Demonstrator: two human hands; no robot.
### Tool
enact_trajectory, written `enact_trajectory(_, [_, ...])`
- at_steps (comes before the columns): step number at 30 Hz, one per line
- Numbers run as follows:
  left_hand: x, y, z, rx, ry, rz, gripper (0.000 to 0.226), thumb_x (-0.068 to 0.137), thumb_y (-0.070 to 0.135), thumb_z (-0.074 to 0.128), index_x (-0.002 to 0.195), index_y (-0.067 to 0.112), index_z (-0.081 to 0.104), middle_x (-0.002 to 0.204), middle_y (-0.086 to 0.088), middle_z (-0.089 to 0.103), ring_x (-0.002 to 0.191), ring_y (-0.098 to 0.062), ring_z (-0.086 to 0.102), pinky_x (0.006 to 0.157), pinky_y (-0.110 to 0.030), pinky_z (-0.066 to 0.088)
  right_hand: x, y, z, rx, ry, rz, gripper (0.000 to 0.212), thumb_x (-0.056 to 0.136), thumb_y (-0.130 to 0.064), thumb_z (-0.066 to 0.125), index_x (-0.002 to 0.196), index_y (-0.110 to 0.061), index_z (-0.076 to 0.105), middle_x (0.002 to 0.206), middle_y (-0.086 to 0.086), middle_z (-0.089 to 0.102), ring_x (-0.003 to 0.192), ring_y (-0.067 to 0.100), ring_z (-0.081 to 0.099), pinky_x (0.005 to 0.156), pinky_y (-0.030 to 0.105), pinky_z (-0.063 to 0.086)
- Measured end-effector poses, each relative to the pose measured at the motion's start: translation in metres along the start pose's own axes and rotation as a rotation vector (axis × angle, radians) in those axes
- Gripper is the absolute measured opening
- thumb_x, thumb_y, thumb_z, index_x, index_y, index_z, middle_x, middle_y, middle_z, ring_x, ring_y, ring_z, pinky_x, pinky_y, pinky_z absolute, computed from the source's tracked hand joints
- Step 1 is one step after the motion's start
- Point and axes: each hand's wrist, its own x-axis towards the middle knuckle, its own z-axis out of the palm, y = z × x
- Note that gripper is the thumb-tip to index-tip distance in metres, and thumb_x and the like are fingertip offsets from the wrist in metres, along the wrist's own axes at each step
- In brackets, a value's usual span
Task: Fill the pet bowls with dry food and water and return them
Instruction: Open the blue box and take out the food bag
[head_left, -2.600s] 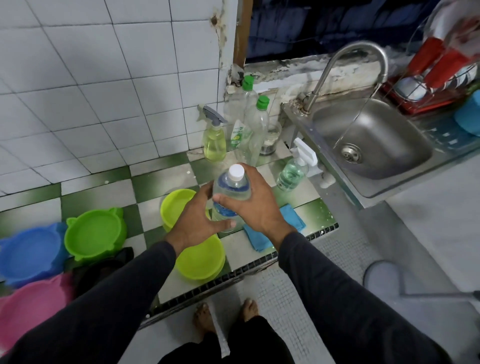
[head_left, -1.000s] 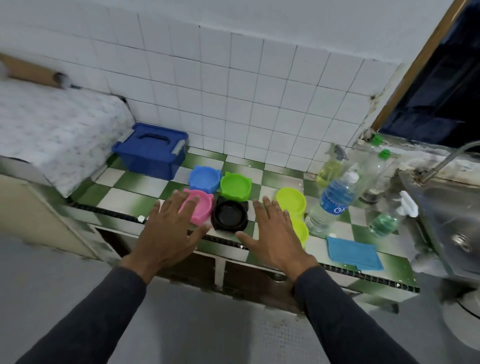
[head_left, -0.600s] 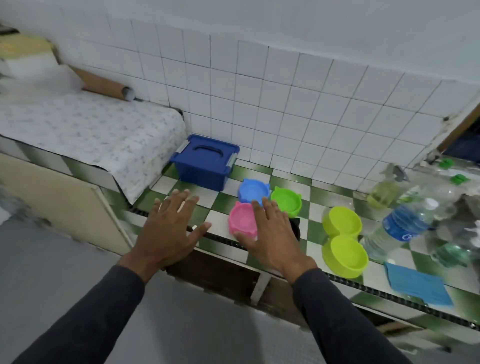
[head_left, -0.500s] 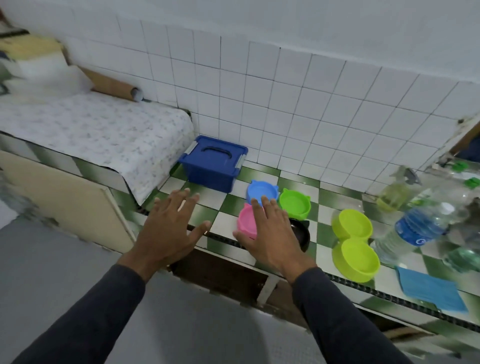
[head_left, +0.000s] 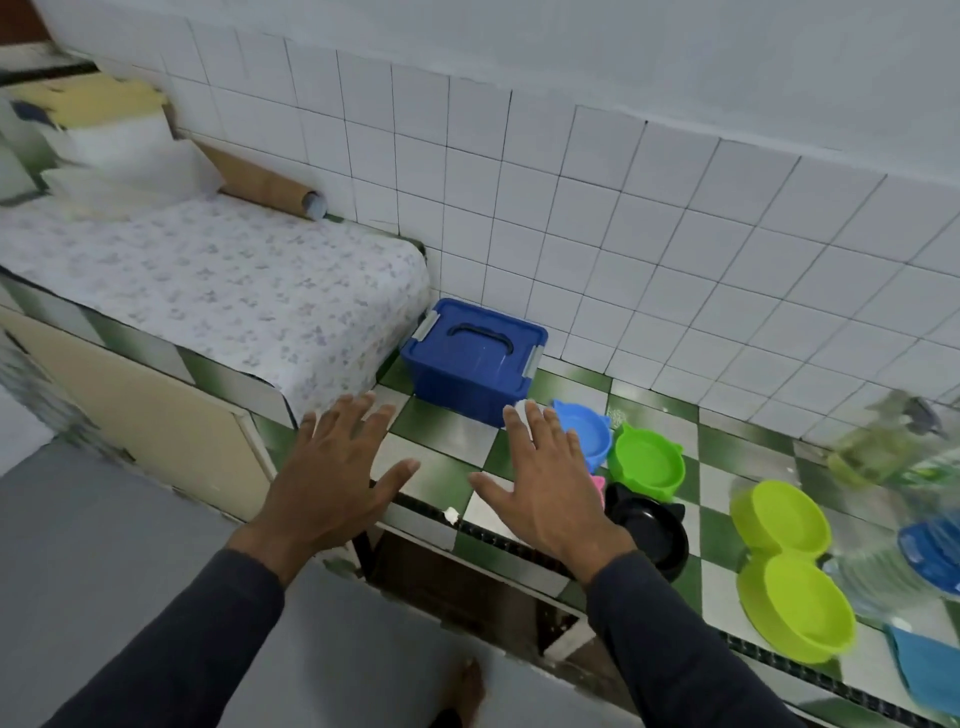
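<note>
Both hands, the left hand (head_left: 332, 478) and right hand (head_left: 550, 488), hovered flat with fingers spread, holding nothing, over bare checkered counter (head_left: 441, 447) before the blue lidded box (head_left: 472, 358), small pet bowls (head_left: 644, 462) clustered just right.

Dark grey long sleeves (head_left: 171, 649) to both wrists; hands bare; one foot (head_left: 464, 691) seemingly bare

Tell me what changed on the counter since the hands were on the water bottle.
Both hands let go of the water bottle and moved left. The left hand and right hand now reach open toward the blue lidded box. The bowls on the counter stayed put.
</note>
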Motion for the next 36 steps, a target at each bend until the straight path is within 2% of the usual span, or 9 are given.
enact_trajectory(9, [0.113,-0.029,0.01,-0.013,-0.017,-0.008,0.093,0.09,0.082,0.016,0.163,0.025,0.028,0.169,-0.005,0.027,0.157,-0.026,0.02,0.127,-0.054,0.018,0.104,0.02,0.017,0.041,-0.009,0.051,0.092,0.092,-0.077,0.03,0.161,-0.025,0.0,0.17,0.007,-0.005,0.156,0.029,-0.005,0.125,0.049,0.003])
enact_trajectory(13, [0.154,-0.031,0.018,-0.036,-0.018,0.008,0.092,0.091,0.081,0.017,0.16,0.023,0.032,0.166,-0.005,0.032,0.154,-0.027,0.027,0.124,-0.056,0.024,0.139,0.033,0.02,0.038,-0.018,0.077,0.092,0.092,-0.078,0.029,0.162,-0.025,0.0,0.17,0.008,-0.004,0.156,0.029,-0.003,0.126,0.05,0.006])
enact_trajectory(16, [0.178,-0.032,0.026,-0.017,-0.036,0.026,0.087,0.094,0.079,0.02,0.16,0.023,0.032,0.165,-0.006,0.033,0.152,-0.027,0.029,0.123,-0.055,0.028,0.155,0.042,0.023,0.06,-0.029,0.093,0.092,0.092,-0.077,0.029,0.161,-0.025,-0.001,0.17,0.007,-0.005,0.156,0.027,-0.005,0.126,0.047,0.002])
enact_trajectory(22, [0.218,-0.036,0.034,-0.044,-0.029,0.068,0.089,0.093,0.078,0.025,0.154,0.017,0.044,0.157,-0.012,0.044,0.143,-0.034,0.042,0.116,-0.058,0.037,0.178,0.055,0.027,0.053,-0.042,0.131,0.093,0.093,-0.077,0.028,0.162,-0.023,-0.003,0.17,0.009,-0.008,0.156,0.027,-0.007,0.124,0.046,0.0])
enact_trajectory(28, [0.253,-0.047,0.044,-0.046,-0.062,0.118,0.097,0.091,0.085,0.011,0.158,0.019,0.036,0.163,-0.01,0.037,0.15,-0.03,0.035,0.12,-0.056,0.033,0.2,0.059,0.03,0.053,-0.04,0.193,0.093,0.093,-0.077,0.028,0.162,-0.022,-0.002,0.17,0.01,-0.006,0.156,0.029,-0.006,0.124,0.045,-0.001])
enact_trajectory(31, [0.271,-0.053,0.049,-0.068,-0.079,0.153,0.092,0.093,0.08,0.019,0.159,0.018,0.035,0.164,-0.01,0.036,0.15,-0.03,0.034,0.122,-0.053,0.032,0.212,0.059,0.032,0.076,-0.04,0.242,0.093,0.093,-0.076,0.03,0.162,-0.021,-0.001,0.17,0.01,-0.004,0.156,0.029,-0.004,0.125,0.044,0.001])
enact_trajectory(36, [0.3,-0.067,0.057,-0.144,-0.086,0.204,0.088,0.094,0.07,0.03,0.153,0.007,0.045,0.154,-0.017,0.048,0.138,-0.036,0.047,0.117,-0.048,0.039,0.233,0.052,0.038,0.105,-0.055,0.324,0.09,0.096,-0.073,0.032,0.162,-0.02,0.0,0.17,0.011,-0.005,0.156,0.028,-0.002,0.126,0.041,0.004])
